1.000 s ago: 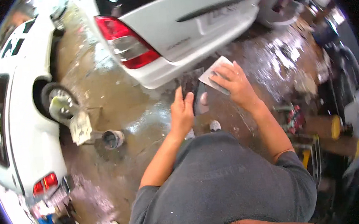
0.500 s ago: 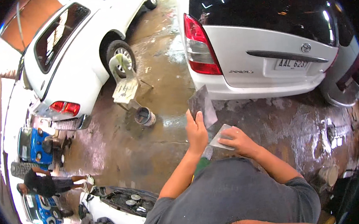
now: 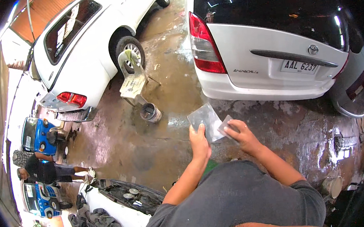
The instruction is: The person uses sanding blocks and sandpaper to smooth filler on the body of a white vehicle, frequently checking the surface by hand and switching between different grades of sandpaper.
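My left hand (image 3: 199,145) grips the lower edge of a thin, flat grey plate (image 3: 204,117), its thumb lying across the top face. A whitish patch shows on the plate's right side. My right hand (image 3: 243,138) is closed on a smaller flat grey spreader (image 3: 225,124), with fingers over its upper face. The spreader's left edge meets or overlaps the plate's right edge; whether the two touch is hard to tell. Both hands are in front of my chest, above the wet floor.
Ahead right stands a white van (image 3: 247,83); a white pickup (image 3: 101,51) is at the left. Between them are a dirty plastic chair (image 3: 132,84) and a bucket (image 3: 150,113). A person (image 3: 46,168) stands far left. An open engine bay (image 3: 131,196) lies at the lower left.
The plate has tipped flatter, showing more of its top face. My right hand has brought the spreader up against the plate's right side. The view has shifted slightly.
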`<move>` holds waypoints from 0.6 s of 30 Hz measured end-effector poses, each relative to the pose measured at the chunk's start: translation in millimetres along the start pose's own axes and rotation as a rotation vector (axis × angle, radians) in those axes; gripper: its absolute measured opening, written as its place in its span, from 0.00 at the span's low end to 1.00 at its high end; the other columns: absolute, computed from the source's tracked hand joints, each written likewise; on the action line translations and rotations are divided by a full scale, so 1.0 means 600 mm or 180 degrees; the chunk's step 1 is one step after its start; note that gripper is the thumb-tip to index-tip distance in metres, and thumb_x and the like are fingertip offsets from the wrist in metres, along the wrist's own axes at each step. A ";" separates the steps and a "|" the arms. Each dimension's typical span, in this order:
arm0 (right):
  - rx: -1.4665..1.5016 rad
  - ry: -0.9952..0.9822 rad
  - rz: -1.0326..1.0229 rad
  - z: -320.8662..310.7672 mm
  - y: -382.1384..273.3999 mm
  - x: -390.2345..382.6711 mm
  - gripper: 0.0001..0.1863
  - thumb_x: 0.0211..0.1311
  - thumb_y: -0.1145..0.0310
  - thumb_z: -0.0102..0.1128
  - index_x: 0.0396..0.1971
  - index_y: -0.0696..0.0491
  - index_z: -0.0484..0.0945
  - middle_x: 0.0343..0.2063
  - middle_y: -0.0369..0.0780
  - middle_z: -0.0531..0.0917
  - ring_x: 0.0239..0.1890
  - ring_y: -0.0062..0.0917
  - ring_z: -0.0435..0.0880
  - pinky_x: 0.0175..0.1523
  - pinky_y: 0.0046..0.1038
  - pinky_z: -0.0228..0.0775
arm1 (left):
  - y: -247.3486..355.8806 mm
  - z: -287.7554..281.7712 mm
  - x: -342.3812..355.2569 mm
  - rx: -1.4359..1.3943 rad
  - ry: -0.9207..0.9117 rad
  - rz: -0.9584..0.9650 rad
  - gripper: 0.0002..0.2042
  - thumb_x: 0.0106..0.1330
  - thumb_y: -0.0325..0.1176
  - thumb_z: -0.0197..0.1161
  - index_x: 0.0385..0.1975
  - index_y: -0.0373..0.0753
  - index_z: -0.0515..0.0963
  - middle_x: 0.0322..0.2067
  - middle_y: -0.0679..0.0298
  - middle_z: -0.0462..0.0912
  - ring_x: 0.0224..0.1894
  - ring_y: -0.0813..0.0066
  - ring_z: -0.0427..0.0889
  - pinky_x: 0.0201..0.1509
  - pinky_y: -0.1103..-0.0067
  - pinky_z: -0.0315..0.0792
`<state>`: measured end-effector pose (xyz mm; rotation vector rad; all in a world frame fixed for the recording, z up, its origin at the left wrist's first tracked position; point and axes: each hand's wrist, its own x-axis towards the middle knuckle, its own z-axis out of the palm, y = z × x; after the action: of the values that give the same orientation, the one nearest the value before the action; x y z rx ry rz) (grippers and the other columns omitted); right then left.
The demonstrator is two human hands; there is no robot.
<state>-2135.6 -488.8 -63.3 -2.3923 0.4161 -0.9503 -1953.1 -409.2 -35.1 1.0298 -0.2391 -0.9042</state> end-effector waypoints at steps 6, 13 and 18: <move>-0.0627 0.0311 0.0241 -0.083 0.040 0.004 0.24 0.55 0.80 0.57 0.53 0.48 0.82 0.58 0.43 0.78 0.62 0.42 0.74 0.68 0.45 0.63 | 0.027 0.003 -0.017 0.1906 -0.0701 0.1078 0.17 0.76 0.32 0.52 0.59 0.30 0.68 0.47 0.57 0.80 0.48 0.71 0.78 0.54 0.74 0.72; -0.0812 -0.0154 -0.0152 -0.051 -0.012 0.059 0.18 0.56 0.70 0.60 0.48 0.45 0.84 0.50 0.36 0.83 0.59 0.33 0.77 0.68 0.48 0.61 | 0.012 0.013 -0.016 0.2518 -0.0549 0.1300 0.21 0.76 0.36 0.53 0.60 0.25 0.67 0.33 0.45 0.81 0.35 0.66 0.81 0.42 0.68 0.74; -0.0457 -0.0440 -0.0348 -0.011 -0.035 0.010 0.20 0.55 0.69 0.60 0.50 0.45 0.82 0.52 0.34 0.82 0.59 0.30 0.78 0.68 0.49 0.62 | 0.026 0.026 -0.008 0.2858 -0.0187 0.1705 0.18 0.77 0.36 0.51 0.58 0.28 0.68 0.33 0.45 0.82 0.32 0.61 0.81 0.38 0.67 0.73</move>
<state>-2134.1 -476.8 -43.7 -2.6156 0.3139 -0.8192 -1956.6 -412.4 -13.1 1.6469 -0.9803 -0.3069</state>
